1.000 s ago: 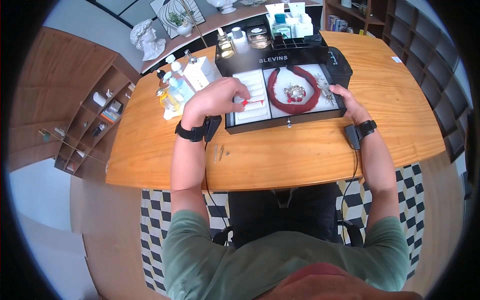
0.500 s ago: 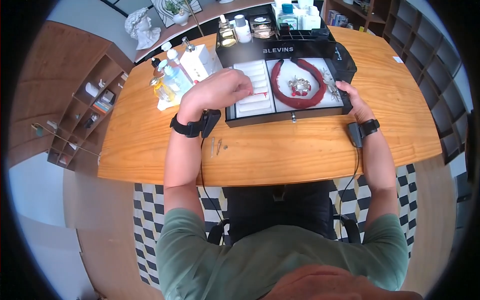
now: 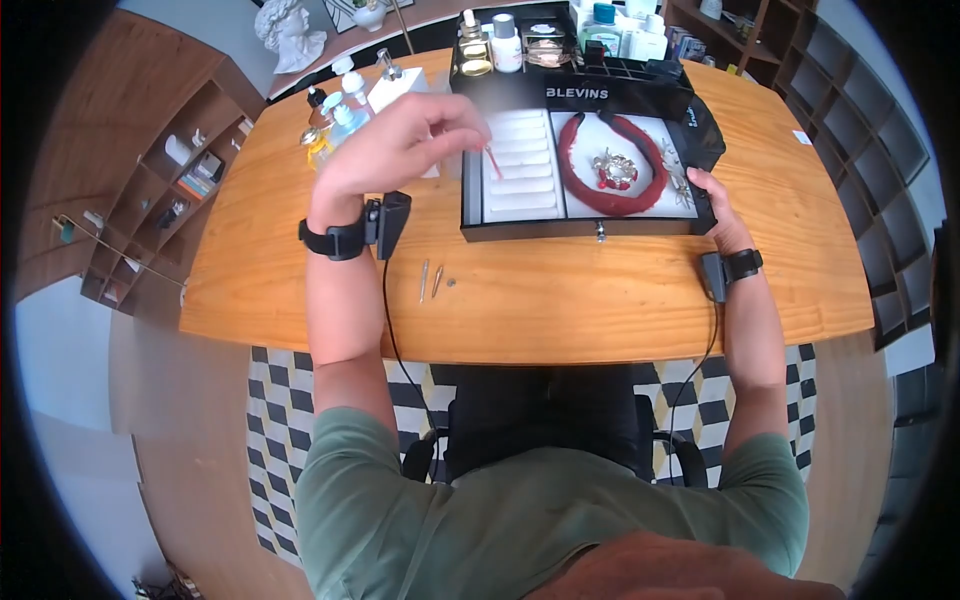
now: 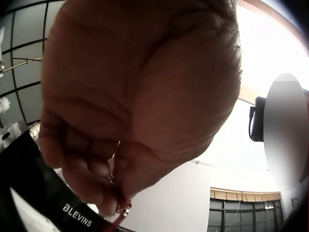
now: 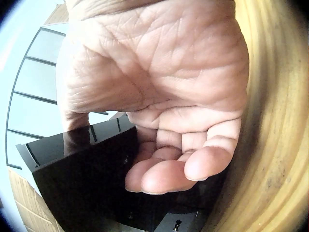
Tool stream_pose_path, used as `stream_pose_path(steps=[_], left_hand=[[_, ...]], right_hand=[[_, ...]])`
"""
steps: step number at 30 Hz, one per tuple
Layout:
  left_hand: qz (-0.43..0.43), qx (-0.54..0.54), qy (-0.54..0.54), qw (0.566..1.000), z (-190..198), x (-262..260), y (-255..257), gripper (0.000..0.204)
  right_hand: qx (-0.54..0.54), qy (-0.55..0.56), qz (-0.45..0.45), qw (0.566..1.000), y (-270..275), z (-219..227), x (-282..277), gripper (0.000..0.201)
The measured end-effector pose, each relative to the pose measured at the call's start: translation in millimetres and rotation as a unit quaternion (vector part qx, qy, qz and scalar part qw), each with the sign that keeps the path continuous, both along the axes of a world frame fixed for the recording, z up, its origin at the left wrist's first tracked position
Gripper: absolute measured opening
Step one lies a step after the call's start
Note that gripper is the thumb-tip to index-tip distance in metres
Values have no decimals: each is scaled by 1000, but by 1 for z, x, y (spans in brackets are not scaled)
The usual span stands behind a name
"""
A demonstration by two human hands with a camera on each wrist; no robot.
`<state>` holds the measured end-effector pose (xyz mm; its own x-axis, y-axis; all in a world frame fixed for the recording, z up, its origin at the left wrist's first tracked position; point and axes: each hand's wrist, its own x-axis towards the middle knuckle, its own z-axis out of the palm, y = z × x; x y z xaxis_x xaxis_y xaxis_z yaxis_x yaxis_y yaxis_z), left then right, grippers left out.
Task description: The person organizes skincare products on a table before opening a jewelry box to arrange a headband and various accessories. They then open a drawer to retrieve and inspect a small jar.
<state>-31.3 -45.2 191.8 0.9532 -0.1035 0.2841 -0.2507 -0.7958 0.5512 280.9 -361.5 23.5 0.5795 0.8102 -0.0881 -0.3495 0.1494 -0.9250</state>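
A red cord bracelet (image 3: 494, 163) with small metal beads hangs from the pinched thumb and fingertips of the left hand (image 3: 410, 145), above the white ring-roll side of the black drawer (image 3: 530, 234). The left wrist view shows the cord (image 4: 124, 212) at the fingertips of the left hand (image 4: 140, 96). The right hand (image 3: 722, 212) grips the drawer's right front corner; in the right wrist view the right hand (image 5: 159, 96) has its thumb over the black wall (image 5: 82, 154) and its fingers curled outside. A dark red headband (image 3: 612, 206) lies in the right compartment around a jewelled piece (image 3: 613, 170).
Bottles (image 3: 507, 50) stand in the black organizer top (image 3: 640, 92) behind the drawer. Pump bottles (image 3: 345, 118) stand left, behind the left forearm. Two thin metal pieces (image 3: 437, 281) and a small round piece (image 3: 451, 282) lie on the wooden table (image 3: 560, 300) near its front.
The left hand has lifted off the ring rolls and moved up and left, with the red bracelet now dangling from it. The right hand stays at the drawer corner. The head view has shifted slightly.
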Motion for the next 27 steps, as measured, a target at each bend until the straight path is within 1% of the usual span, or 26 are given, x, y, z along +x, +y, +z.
stream_pose_path(steps=[1, 2, 4, 6, 8, 9, 10, 12, 13, 14, 16, 17, 18, 20, 21, 22, 24, 26, 27], left_hand=[[0, 4, -45, 999, 3, -6, -1, 12], [3, 1, -44, 999, 6, -12, 1, 12], [0, -9, -79, 997, 11, -24, 8, 11], [15, -17, -77, 997, 16, -36, 14, 11], [-10, -68, -106, 992, 21, -47, 15, 12], [-37, -108, -105, 988, 23, -53, 19, 12], [-32, -111, -106, 988, 24, -58, 23, 12], [-101, -113, -132, 980, 27, -66, 26, 12], [-124, -117, -124, 978, 31, -69, 25, 12], [-120, -120, -125, 978, 31, -71, 24, 12], [-177, -129, -101, 970, 32, -73, 22, 12], [-200, -103, -104, 969, 33, -73, 20, 15], [-196, -104, -107, 969, 33, -74, 14, 15], [-152, -51, -99, 982, 34, -78, -1, 14], [-169, -21, -73, 983, 37, -77, -3, 11], [-165, -22, -74, 983, 38, -78, -6, 11], [-208, 9, -25, 978, 40, -78, -13, 8], [-202, 24, -26, 979, 36, -77, -22, 8], [-182, 30, -17, 983, 33, -78, -29, 6]], right_hand=[[-1, 2, -3, 1000, 0, 0, 1, 47], [-2, 4, -5, 1000, 0, -1, 2, 48], [-2, 7, -3, 1000, 1, 3, -1, 49], [7, 0, 1, 1000, 0, 3, 0, 49], [4, 15, -2, 1000, 1, 3, 0, 49], [10, 16, -11, 1000, 0, 6, -4, 49], [15, 17, -21, 1000, 1, 8, -6, 48], [16, 14, -12, 1000, -2, -3, 10, 49], [19, 26, 4, 999, -4, -9, 20, 50], [21, 38, 21, 999, -6, -14, 28, 52], [22, 32, 34, 999, -7, -14, 29, 52], [27, 25, 44, 998, -6, -13, 30, 52], [25, 23, 48, 998, -5, -10, 26, 52], [23, 4, 17, 1000, -1, -5, 16, 51], [22, 2, 22, 1000, 0, -4, 15, 51], [21, 4, 15, 1000, 1, -4, 13, 51], [21, 5, 10, 1000, 0, -5, 15, 51], [0, 3, 8, 1000, -2, -9, 21, 50], [3, 3, 11, 1000, -1, -6, 18, 50]])
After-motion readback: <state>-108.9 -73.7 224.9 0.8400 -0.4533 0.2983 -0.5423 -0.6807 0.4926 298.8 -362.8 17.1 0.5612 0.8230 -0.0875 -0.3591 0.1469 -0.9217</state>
